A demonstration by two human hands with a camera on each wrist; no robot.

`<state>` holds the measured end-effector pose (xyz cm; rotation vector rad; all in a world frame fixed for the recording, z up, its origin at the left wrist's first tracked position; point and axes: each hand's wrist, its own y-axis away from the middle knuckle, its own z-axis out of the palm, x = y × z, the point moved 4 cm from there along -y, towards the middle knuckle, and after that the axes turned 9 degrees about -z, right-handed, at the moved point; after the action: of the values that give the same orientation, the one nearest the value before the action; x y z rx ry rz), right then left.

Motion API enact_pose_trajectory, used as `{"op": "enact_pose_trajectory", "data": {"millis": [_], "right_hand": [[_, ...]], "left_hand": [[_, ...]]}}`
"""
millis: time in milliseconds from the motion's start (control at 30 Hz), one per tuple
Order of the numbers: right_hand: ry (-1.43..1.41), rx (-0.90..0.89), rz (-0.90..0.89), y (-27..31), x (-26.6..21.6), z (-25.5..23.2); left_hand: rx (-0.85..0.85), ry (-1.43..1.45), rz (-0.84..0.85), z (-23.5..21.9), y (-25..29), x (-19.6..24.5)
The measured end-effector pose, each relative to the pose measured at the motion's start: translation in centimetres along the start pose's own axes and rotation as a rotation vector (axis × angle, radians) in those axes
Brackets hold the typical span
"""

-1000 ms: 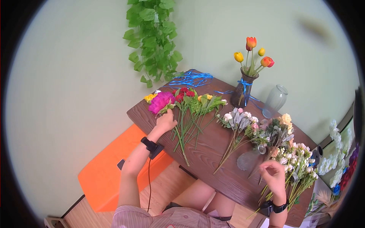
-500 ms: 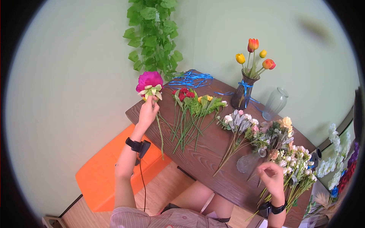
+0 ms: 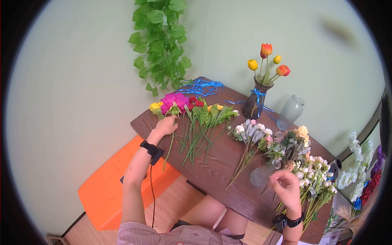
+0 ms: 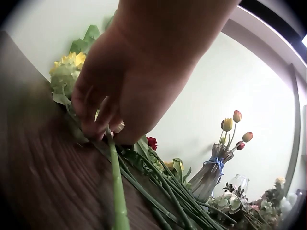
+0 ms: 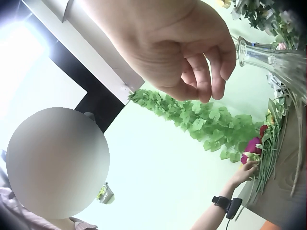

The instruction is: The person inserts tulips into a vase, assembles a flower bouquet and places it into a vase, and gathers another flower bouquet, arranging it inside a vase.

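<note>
At the table's far left corner the left hand pinches the stem of a large magenta flower, just under the bloom. In the left wrist view its green stem runs down from the fingers. Yellow flowers lie left of the bloom, red ones to its right. The right hand hangs loosely curled with nothing in it, above the white flowers and near a clear glass vase lying on its side.
A dark vase with tulips and an upright glass vase stand at the back. Blue ribbons lie at the far edge. White and pink flowers lie mid-table. An orange seat is at left.
The magenta flower was picked up off the table and lowered back beside the red and yellow flowers, its stem still in the left hand. The right hand has barely moved.
</note>
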<state>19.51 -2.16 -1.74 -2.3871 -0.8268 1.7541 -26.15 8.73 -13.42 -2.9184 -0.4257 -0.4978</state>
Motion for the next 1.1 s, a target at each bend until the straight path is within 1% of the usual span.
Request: {"op": "enact_pose_trajectory", "data": {"millis": [33,100,133,200,233,300,333,400,433,500,567,633,667,733,767,833,867,933,967,1033,1067,1100], "right_hand": [[-0.032,-0.002,-0.01,-0.1,-0.2,0.1],[-0.068,0.001,-0.02,-0.5,-0.7,0.4],[-0.078,0.005,-0.029,-0.7,-1.1,0.5],[-0.087,0.009,-0.038,-1.1,-2.0,0.6],[-0.122,0.0,-0.026,-1.3,-2.5,0.7],[-0.158,-0.01,-0.015,-1.8,-2.9,1.0],[-0.174,-0.008,-0.043,-2.0,-3.1,1.2],[-0.189,-0.008,-0.073,-2.2,-3.3,1.5],[-0.208,-0.02,-0.075,-2.3,-3.3,1.6],[-0.227,-0.034,-0.082,-2.5,-3.1,1.8],[-0.266,-0.064,-0.107,-2.6,-2.9,2.1],[-0.277,-0.063,-0.099,-2.6,-2.8,2.1],[-0.288,-0.064,-0.089,-2.7,-2.6,2.1],[-0.302,-0.061,-0.089,-2.7,-2.3,2.1],[-0.314,-0.059,-0.089,-2.7,-2.1,2.1],[-0.314,-0.066,-0.082,-2.8,-2.1,2.0],[-0.309,-0.077,-0.077,-2.8,-2.2,1.9],[-0.316,-0.072,-0.073,-2.8,-2.2,1.7],[-0.319,-0.072,-0.073,-2.8,-2.2,1.6],[-0.316,-0.067,-0.077,-2.8,-2.2,1.5],[-0.309,-0.069,-0.084,-2.9,-2.2,1.3],[-0.311,-0.066,-0.081,-2.8,-2.3,1.2]], "left_hand": [[0.001,-0.001,0.003,0.1,0.0,0.2],[0.087,-0.019,0.027,-0.2,0.0,0.7],[0.086,-0.023,0.03,-0.2,-0.2,0.9],[0.177,-0.109,-0.029,-0.3,-0.3,1.1],[0.176,-0.109,-0.029,-0.5,-0.2,1.7],[0.067,0.02,-0.028,-0.5,-0.3,3.0],[0.065,0.018,-0.029,-0.7,0.0,3.8],[-0.159,0.016,-0.102,0.1,0.3,5.0],[-0.157,0.018,-0.105,0.4,0.2,5.3],[-0.24,-0.07,-0.128,1.6,-0.2,5.3],[-0.24,-0.083,-0.132,2.7,-0.7,5.1],[-0.053,-0.111,-0.12,2.5,-0.7,5.2],[-0.053,-0.113,-0.12,2.1,-0.7,5.4],[-0.267,0.139,-0.258,1.9,-0.7,5.2],[-0.267,0.133,-0.258,2.4,-1.0,4.8],[-0.245,0.3,-0.204,3.3,-1.9,3.9],[-0.248,0.293,-0.202,3.6,-2.3,3.6],[-0.31,0.343,-0.246,3.9,-2.6,3.5],[-0.312,0.338,-0.244,3.9,-2.6,3.5],[-0.219,0.351,-0.156,3.2,-2.5,4.1],[-0.221,0.348,-0.154,2.8,-2.5,4.3],[-0.246,0.276,-0.154,2.5,-2.4,4.5]]}}
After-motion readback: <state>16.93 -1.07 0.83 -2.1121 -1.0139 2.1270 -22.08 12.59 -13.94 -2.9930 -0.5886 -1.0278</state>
